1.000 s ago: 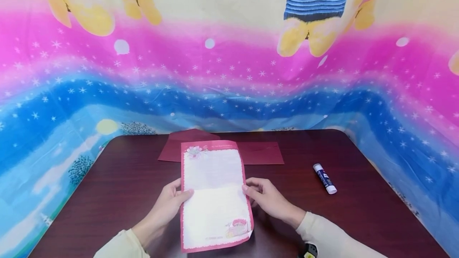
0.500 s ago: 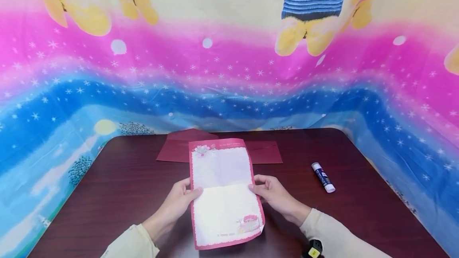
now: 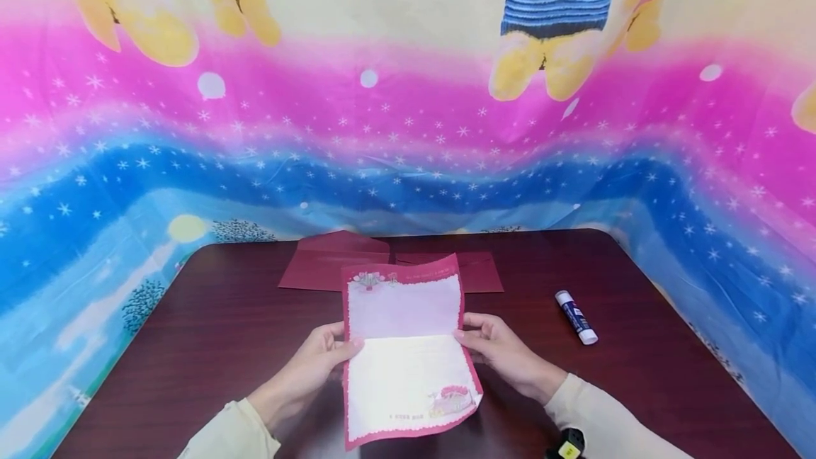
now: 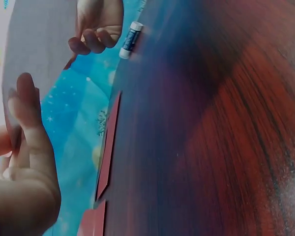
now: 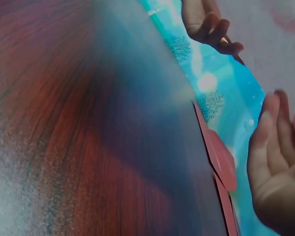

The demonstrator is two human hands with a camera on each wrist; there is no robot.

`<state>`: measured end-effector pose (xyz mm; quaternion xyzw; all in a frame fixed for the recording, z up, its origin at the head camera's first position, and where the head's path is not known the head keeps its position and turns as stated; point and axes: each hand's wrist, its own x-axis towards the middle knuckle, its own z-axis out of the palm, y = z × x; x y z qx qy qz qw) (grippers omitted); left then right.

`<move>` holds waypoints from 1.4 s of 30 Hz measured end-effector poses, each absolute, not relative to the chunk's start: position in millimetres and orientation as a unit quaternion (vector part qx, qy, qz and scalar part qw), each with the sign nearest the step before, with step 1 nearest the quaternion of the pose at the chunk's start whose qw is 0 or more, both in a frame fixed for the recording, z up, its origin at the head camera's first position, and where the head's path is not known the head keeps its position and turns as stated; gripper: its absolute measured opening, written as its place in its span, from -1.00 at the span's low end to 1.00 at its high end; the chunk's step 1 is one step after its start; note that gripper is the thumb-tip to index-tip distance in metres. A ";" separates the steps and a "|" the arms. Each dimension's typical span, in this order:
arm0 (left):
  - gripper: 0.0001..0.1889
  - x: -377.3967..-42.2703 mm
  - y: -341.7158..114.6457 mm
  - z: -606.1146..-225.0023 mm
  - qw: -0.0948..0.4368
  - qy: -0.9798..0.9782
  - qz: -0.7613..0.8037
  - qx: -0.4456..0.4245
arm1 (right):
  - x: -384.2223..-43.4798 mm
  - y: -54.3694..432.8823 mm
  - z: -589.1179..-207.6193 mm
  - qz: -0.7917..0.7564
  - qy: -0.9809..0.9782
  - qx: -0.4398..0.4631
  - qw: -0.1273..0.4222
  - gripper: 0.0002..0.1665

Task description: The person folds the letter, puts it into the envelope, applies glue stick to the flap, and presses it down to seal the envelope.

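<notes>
A sheet of letter paper (image 3: pixel 408 374) with a pink border, a flower print at the top and a pink picture at the lower right is held up over the table. A crease crosses its middle, and the upper half tilts against the lower. My left hand (image 3: pixel 315 363) pinches its left edge, thumb on the front and fingers behind. On the opposite edge my right hand (image 3: pixel 510 356) grips it the same way. Both wrist views show the fingers spread against the back of the sheet, clear of the table.
Two dark red envelopes (image 3: pixel 331 261) lie at the back of the dark wooden table (image 3: pixel 210 331), partly hidden by the sheet. A glue stick (image 3: pixel 576 317) lies to the right. A printed cloth (image 3: pixel 408 126) hangs around the table's far sides.
Both hands have carried the sheet a little to the right. Its upper half has bent more along the crease, and its top right corner now sticks up.
</notes>
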<state>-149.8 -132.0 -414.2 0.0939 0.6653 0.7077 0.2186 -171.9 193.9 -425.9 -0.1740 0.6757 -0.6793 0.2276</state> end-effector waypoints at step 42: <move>-0.70 -142.6 -90.8 -430.3 0.293 0.711 0.589 0.250 | -181.1 164.6 -402.3 -0.577 0.742 -0.281 0.192 -0.41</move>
